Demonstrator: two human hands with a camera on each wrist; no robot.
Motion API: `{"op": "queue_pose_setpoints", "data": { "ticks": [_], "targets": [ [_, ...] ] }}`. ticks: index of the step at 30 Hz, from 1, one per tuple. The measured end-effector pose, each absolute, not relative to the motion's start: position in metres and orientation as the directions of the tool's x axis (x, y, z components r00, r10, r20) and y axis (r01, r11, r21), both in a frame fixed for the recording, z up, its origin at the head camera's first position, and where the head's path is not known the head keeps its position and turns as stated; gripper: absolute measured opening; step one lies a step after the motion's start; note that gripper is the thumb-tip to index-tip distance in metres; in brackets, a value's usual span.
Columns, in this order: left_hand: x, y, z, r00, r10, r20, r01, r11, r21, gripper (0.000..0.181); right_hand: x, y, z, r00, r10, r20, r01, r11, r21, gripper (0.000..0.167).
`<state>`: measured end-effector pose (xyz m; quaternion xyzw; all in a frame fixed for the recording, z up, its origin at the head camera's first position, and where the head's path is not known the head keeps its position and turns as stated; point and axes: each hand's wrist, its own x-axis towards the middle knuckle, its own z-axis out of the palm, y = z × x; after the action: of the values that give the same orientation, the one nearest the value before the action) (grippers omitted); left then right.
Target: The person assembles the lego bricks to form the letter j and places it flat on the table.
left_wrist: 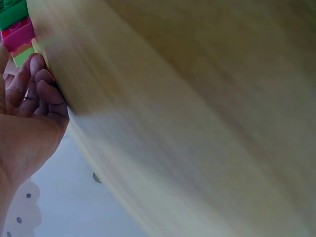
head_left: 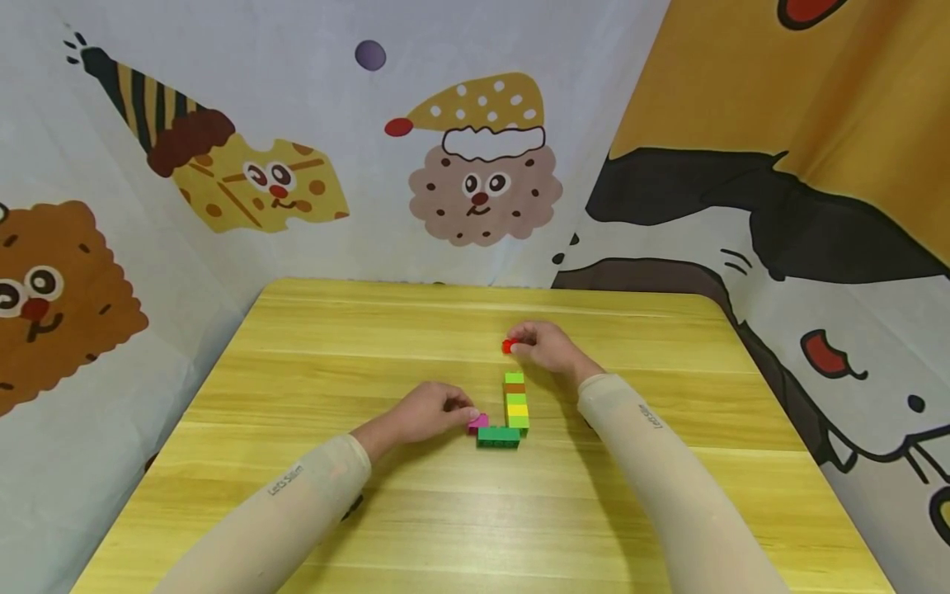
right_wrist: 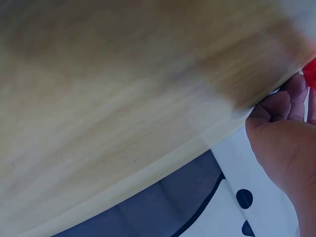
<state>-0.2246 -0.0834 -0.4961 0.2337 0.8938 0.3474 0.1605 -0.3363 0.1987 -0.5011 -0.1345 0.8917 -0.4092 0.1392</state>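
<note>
In the head view my left hand (head_left: 429,412) pinches a small pink building block (head_left: 478,423) at its fingertips. That block sits against the left end of a dark green block (head_left: 498,438). Behind the green block's right end is a column of light green, brown-orange and yellow blocks (head_left: 516,404); whether it stands or lies flat I cannot tell. Farther back, my right hand (head_left: 547,345) pinches a small red block (head_left: 508,346), partly hidden by the fingers. The left wrist view has the pink block (left_wrist: 19,35) just beyond my fingertips. In the right wrist view the red block (right_wrist: 310,74) shows at the edge.
The blocks are on a yellow wooden table (head_left: 334,346) with rounded far corners. Cloth with cartoon prints (head_left: 475,198) hangs behind the table and along its sides. Both forearms, in pale sleeves (head_left: 297,503), reach in over the near edge.
</note>
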Motion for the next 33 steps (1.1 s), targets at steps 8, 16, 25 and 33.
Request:
{"op": "queue_pose_setpoints", "data": {
  "ticks": [8, 16, 25, 33],
  "targets": [
    [-0.2252, -0.0829, -0.4977, -0.84, 0.527, -0.128, 0.302, 0.651, 0.696, 0.031, -0.3355, 0.1967, -0.5006, -0.93, -0.334, -0.15, -0.119, 0.664, -0.738, 0.031],
    [-0.2254, -0.082, -0.4989, -0.845, 0.521, -0.122, 0.302, 0.653, 0.694, 0.031, -0.3355, 0.1956, -0.5011, -0.931, -0.327, -0.161, -0.127, 0.705, -0.698, 0.036],
    [-0.225, -0.082, -0.4991, -0.849, 0.515, -0.121, 0.299, 0.656, 0.693, 0.031, -0.3357, 0.1951, -0.4997, -0.931, -0.333, -0.151, -0.14, 0.706, -0.694, 0.032],
    [-0.225, -0.082, -0.4992, -0.845, 0.519, -0.126, 0.304, 0.662, 0.685, 0.032, -0.337, 0.1968, -0.5009, -0.93, -0.322, -0.179, -0.106, 0.699, -0.707, 0.044]
  ]
}}
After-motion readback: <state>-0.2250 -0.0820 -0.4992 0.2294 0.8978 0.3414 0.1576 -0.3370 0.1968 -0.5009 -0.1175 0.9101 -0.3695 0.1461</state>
